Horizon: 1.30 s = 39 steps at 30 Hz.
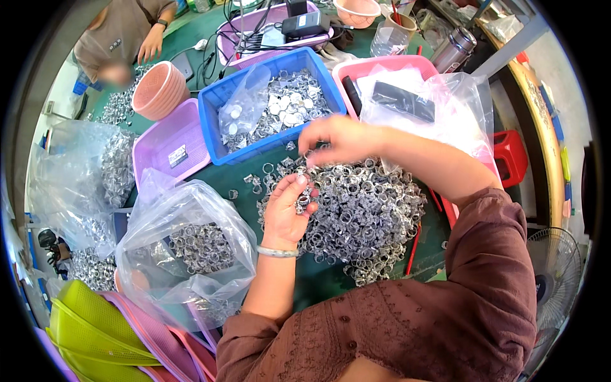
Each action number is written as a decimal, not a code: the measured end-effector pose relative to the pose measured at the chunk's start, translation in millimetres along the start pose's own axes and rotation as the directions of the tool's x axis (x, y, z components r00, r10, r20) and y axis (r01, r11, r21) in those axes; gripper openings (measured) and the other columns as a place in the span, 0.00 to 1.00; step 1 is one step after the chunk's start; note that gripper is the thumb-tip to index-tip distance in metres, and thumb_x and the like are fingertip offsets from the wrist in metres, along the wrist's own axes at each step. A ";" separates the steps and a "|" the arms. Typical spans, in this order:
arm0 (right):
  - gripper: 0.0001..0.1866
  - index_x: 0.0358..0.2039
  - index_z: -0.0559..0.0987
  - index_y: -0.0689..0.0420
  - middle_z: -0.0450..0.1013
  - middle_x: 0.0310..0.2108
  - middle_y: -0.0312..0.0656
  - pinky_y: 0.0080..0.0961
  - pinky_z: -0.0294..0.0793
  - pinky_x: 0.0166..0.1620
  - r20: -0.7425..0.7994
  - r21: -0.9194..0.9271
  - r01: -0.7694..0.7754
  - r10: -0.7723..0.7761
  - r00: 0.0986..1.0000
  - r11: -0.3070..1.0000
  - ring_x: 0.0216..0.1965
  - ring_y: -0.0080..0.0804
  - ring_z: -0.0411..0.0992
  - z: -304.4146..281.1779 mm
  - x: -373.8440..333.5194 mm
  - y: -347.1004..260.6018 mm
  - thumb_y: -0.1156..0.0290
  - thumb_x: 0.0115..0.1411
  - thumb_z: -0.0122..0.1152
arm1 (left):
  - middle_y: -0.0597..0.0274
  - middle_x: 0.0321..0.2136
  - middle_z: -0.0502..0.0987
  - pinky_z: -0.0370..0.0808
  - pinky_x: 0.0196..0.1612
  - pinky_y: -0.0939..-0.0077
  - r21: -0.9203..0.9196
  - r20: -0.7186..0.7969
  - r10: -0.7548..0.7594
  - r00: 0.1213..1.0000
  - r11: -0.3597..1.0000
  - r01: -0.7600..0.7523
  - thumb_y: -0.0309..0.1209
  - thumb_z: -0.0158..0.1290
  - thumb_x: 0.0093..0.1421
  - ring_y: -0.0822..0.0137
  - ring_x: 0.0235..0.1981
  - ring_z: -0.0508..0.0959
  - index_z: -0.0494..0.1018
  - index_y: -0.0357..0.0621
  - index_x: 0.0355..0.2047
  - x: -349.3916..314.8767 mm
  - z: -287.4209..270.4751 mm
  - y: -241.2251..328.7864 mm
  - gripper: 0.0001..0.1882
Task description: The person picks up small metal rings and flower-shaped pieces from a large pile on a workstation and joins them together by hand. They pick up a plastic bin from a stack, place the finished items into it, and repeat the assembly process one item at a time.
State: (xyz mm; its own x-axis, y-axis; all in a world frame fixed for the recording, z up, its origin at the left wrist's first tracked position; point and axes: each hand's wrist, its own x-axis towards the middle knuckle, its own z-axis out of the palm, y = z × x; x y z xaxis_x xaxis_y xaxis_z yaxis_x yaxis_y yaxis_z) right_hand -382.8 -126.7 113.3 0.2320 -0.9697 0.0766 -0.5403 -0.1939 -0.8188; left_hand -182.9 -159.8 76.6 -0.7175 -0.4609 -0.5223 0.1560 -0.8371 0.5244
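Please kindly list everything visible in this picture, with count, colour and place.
Silver rings: many, silver, heaped centre right
Table: one, green, underneath
Blue bin: one, blue, upper centre
Shallow baskets: at least two, lilac, beside and behind blue bin
Pink bin: one, pink, right of blue bin
Stacked baskets: several, peach, upper left
Clear bags: at least three, transparent, left and upper right
Mesh basket: at least one, lime, lower left
Flask: one, grey, upper right
Red container: one, red, far right
Fan: one, grey, lower right
Co-worker: one, brownish shirt, upper left
Sleeves: two, brown, bottom
Left hand: one, bare, centre, holding rings
Right hand: one, bare, above heap
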 end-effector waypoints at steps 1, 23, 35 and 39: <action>0.10 0.26 0.74 0.56 0.71 0.25 0.42 0.33 0.68 0.34 -0.133 -0.298 0.105 -0.150 0.980 0.949 0.29 0.39 0.69 -10.1 11.1 24.7 0.64 0.47 0.60 | 0.64 0.27 0.71 0.65 0.23 0.79 -0.010 0.006 0.005 1.000 1.000 -0.005 0.31 0.50 0.55 0.67 0.28 0.71 0.68 0.46 0.31 0.0 -1.9 -0.6 0.04; 0.06 0.24 0.76 0.54 0.72 0.31 0.40 0.39 0.64 0.44 -0.431 -0.601 -0.441 0.194 0.881 0.666 0.39 0.36 0.69 -71.8 58.8 100.0 0.71 0.43 0.56 | 0.59 0.32 0.73 0.68 0.24 0.77 -0.074 0.134 0.004 0.991 0.997 0.006 0.31 0.47 0.57 0.67 0.29 0.72 0.69 0.44 0.32 -19.0 0.4 -12.0 0.06; 0.11 0.35 0.70 0.64 0.69 0.27 0.40 0.23 0.71 0.24 -0.405 0.739 -0.092 0.549 0.731 0.667 0.23 0.27 0.70 -74.3 47.1 90.3 0.78 0.48 0.54 | 0.58 0.35 0.73 0.68 0.25 0.76 -0.064 0.110 0.002 0.994 0.998 0.005 0.31 0.45 0.57 0.66 0.30 0.72 0.69 0.43 0.32 -22.7 2.3 -17.3 0.06; 0.06 0.28 0.72 0.60 0.69 0.26 0.39 0.19 0.69 0.28 -0.405 0.769 -0.083 0.584 0.704 0.634 0.22 0.25 0.67 -79.1 57.2 98.3 0.77 0.47 0.53 | 0.57 0.35 0.72 0.68 0.26 0.77 -0.035 0.105 0.012 0.994 0.999 -0.008 0.30 0.45 0.58 0.66 0.31 0.71 0.69 0.43 0.32 -25.8 5.0 -15.9 0.06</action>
State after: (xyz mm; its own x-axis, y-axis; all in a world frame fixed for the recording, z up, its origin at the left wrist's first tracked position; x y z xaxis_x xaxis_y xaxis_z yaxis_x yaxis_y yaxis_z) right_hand -486.6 -213.0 82.1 -0.4798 -0.8557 -0.1940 0.2604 0.0722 -0.9628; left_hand -170.3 -133.1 85.1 -0.7832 -0.4370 -0.4423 0.1851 -0.8430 0.5050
